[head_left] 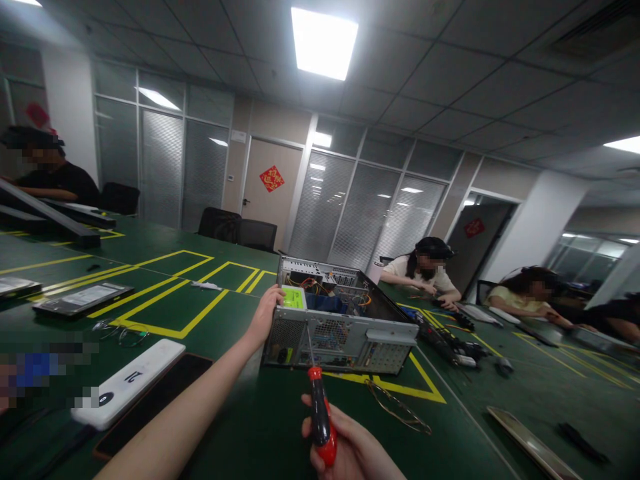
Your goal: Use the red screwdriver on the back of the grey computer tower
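A computer case (pixel 345 333) lies on its side on the green table, its top uncovered so that wires and parts show inside. My left hand (pixel 267 313) is at its left corner, fingers curled over the edge beside a bright green label (pixel 294 298). In my right hand (pixel 345 433) is a red and black screwdriver (pixel 323 413), closed round the handle. The thin shaft points up and away, in front of the perforated rear panel. Whether its tip touches the panel I cannot tell.
To the left lie a hard drive (pixel 85 299), a white power bank (pixel 133 383) and a dark phone (pixel 165 393). Eyeglasses (pixel 400 407) rest right of the screwdriver, another phone (pixel 530 443) farther right. Several people sit around the table. Yellow tape (pixel 183 333) marks its surface.
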The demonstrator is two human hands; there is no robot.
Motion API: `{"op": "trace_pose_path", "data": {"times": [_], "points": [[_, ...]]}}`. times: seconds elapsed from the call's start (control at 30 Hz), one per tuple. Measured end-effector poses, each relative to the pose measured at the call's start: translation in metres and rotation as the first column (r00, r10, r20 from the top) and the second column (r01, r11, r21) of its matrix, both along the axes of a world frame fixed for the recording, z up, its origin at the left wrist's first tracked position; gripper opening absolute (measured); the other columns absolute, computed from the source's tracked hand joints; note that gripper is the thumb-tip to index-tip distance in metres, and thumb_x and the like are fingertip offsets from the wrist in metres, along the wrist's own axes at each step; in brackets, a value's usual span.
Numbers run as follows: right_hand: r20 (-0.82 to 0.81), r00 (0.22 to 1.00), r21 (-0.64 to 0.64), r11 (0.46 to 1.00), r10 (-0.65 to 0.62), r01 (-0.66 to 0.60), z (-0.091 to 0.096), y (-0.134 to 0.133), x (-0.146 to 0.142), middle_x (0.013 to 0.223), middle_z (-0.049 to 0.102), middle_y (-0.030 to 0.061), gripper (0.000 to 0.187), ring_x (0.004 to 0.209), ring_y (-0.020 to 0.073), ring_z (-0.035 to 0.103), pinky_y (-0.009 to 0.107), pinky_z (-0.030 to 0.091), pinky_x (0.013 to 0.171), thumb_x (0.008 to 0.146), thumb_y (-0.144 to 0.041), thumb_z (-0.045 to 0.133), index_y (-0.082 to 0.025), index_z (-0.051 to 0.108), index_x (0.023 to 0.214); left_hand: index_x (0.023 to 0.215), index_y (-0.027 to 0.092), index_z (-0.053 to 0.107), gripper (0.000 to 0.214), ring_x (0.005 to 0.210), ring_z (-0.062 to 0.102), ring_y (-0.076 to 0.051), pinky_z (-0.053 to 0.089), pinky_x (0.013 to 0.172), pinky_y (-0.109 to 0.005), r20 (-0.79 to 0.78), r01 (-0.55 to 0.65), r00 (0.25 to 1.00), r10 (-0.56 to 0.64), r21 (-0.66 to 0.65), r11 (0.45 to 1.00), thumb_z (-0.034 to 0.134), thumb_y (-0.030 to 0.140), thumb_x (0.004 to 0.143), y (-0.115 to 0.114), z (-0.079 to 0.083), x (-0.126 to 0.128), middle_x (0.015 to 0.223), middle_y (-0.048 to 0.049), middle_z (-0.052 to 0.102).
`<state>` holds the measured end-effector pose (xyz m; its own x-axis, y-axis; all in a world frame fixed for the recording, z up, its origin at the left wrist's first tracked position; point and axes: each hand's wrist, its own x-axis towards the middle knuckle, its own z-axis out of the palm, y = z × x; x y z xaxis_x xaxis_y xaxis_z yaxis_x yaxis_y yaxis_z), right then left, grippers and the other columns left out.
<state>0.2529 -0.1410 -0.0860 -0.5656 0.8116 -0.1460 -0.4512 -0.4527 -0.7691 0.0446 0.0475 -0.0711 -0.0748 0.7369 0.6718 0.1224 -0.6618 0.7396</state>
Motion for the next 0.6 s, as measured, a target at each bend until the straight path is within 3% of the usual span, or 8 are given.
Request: {"op": "trace_pose_path", "data": {"times": [0.13, 0.27, 0.47, 0.6], "points": [[-0.063, 0.998, 0.007, 1.0, 0.022, -0.021, 0.006, -0.001, 0.001, 0.1, 0.068, 0.0073, 0.047, 0.066, 0.013, 0.065, 0.022, 0.042, 0.054, 0.069, -0.028, 0.073, -0.017, 0.06, 0.113, 0.072, 0.021, 0.052, 0.039, 0.129, 0.043, -0.022, 0.03, 0.114, -0.04, 0.01, -0.01, 1.0, 0.01, -0.015, 1.0, 0.027, 0.041, 0.094, 0.001, -0.001, 0.0, 0.111, -0.009, 0.061], [-0.008, 1.0, 0.054, 0.998, 0.017, -0.016, 0.01, -0.003, 0.001, 0.106, 0.067, 0.0087, 0.043, 0.076, 0.0141, 0.068, 0.021, 0.047, 0.063, 0.072, -0.03, 0.076, -0.017, 0.06, 0.111, 0.074, 0.021, 0.053, 0.039, 0.13, 0.043, -0.022, 0.029, 0.114, -0.039, 0.01, 0.002, 1.0, -0.001, -0.016, 1.0, 0.028, 0.042, 0.094, 0.001, -0.001, 0.0, 0.111, -0.0091, 0.06], [-0.014, 0.999, 0.113, 0.993, -0.041, 0.042, -0.001, 0.0, 0.006, 0.099, 0.066, 0.0066, 0.056, 0.067, 0.0096, 0.065, 0.018, 0.043, 0.054, 0.073, -0.035, 0.077, -0.02, 0.054, 0.122, 0.073, 0.021, 0.052, 0.041, 0.128, 0.044, -0.022, 0.03, 0.114, -0.039, 0.004, 0.002, 1.0, -0.002, -0.006, 1.0, 0.026, 0.046, 0.093, 0.002, -0.002, 0.0, 0.108, -0.009, 0.061], [0.013, 0.996, 0.116, 0.989, 0.093, -0.094, -0.007, 0.003, 0.01, 0.1, 0.065, 0.0056, 0.059, 0.071, 0.0121, 0.065, 0.023, 0.044, 0.061, 0.068, -0.031, 0.079, -0.021, 0.053, 0.12, 0.074, 0.021, 0.053, 0.043, 0.127, 0.045, -0.021, 0.031, 0.113, -0.038, -0.005, -0.015, 1.0, 0.015, -0.001, 1.0, 0.025, 0.047, 0.094, 0.002, -0.002, 0.0, 0.109, -0.009, 0.061]]}}
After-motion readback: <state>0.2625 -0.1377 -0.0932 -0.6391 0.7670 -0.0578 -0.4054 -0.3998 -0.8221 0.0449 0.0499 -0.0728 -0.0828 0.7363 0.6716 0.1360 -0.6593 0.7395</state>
